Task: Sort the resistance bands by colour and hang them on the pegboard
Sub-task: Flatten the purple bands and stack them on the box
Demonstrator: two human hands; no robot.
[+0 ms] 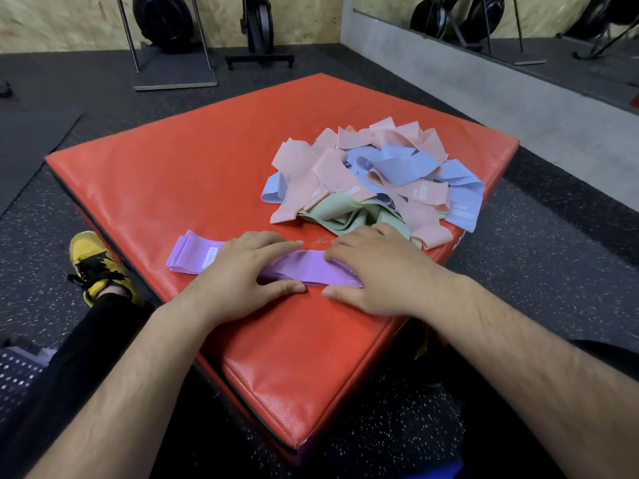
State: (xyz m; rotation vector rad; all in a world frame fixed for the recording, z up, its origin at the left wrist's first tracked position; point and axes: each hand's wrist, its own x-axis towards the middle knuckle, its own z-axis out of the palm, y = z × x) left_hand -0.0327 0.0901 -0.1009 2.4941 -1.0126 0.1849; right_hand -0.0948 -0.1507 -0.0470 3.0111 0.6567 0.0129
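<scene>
Purple resistance bands (304,267) lie in a flat, tidy stack on the near side of a red padded box (193,174), running left to right. A small white label shows on the stack towards its left end, its print too small to read. The left hand (242,274) lies palm down across the middle of the stack, fingers straight and pointing right. The right hand (377,271) lies palm down on the stack's right end, fingers straight and pointing left. The fingertips of the two hands come close over the bands but stay apart, and neither hand curls round anything.

Further back on the right half of the box sits a loose pile of bands (397,174). The pink bands (332,174) make up most of it, the blue bands (408,164) are tangled through its middle and right side, and the green bands (342,212) lie at its near edge, just beyond the right hand.

On the left, a yellow and black shoe (93,264) rests on the dark speckled floor (553,257) beside the box. A perforated panel (17,371) shows at the near left edge. Gym machines (166,22) stand far off against a chipboard wall.
</scene>
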